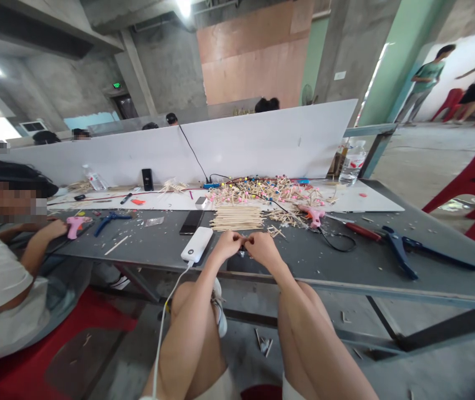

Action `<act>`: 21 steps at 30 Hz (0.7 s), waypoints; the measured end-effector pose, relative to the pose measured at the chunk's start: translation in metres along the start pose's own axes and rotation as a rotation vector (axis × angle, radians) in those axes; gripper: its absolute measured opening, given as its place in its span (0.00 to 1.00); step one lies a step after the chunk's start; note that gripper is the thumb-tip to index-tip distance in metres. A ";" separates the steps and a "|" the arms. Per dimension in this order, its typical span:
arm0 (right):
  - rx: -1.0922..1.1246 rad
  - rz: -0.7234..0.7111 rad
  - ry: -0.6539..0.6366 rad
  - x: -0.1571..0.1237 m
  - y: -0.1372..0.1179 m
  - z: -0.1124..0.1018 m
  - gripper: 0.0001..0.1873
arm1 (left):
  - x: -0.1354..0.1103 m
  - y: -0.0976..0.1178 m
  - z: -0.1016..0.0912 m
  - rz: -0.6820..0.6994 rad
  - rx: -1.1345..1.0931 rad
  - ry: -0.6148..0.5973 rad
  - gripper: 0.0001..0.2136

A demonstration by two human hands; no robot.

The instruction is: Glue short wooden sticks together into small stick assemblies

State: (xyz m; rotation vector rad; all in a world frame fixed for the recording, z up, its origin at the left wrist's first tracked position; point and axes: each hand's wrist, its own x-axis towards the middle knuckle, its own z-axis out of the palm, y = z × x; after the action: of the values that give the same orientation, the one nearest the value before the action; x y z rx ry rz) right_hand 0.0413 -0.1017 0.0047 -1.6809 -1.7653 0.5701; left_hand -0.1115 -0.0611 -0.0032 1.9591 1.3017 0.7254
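My left hand [229,244] and my right hand [261,246] meet at the near edge of the dark table. The fingertips of both are pinched together, almost touching. Whatever lies between them is too small or too hidden to name. Just beyond my hands is a neat row of thin wooden sticks [237,218], laid side by side. Behind that row spreads a heap of short sticks with coloured tips [262,190]. A white power bank [197,245] with a cable lies left of my left hand, and a black phone [191,222] is behind it.
To the right lie a pink glue gun [314,216], red-handled pliers [363,231] and a blue cutter [401,253]. A water bottle [351,164] stands at the back right. On the left, a co-worker's hand [56,229] is by another pink glue gun [74,226]. A white partition [237,144] runs behind.
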 end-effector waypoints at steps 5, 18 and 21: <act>0.001 0.008 -0.014 0.000 -0.002 0.007 0.10 | -0.007 0.004 -0.010 0.015 0.079 -0.020 0.21; 0.106 -0.194 -0.152 -0.006 -0.005 -0.002 0.12 | -0.023 0.016 -0.015 0.236 0.239 0.129 0.12; -0.021 -0.201 -0.076 -0.005 -0.006 0.000 0.11 | -0.026 0.016 -0.016 0.258 0.296 0.125 0.12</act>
State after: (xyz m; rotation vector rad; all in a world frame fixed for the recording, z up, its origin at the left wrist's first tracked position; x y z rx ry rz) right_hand 0.0371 -0.1077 0.0083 -1.4898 -1.9728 0.5326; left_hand -0.1238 -0.0866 0.0171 2.3850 1.3022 0.8273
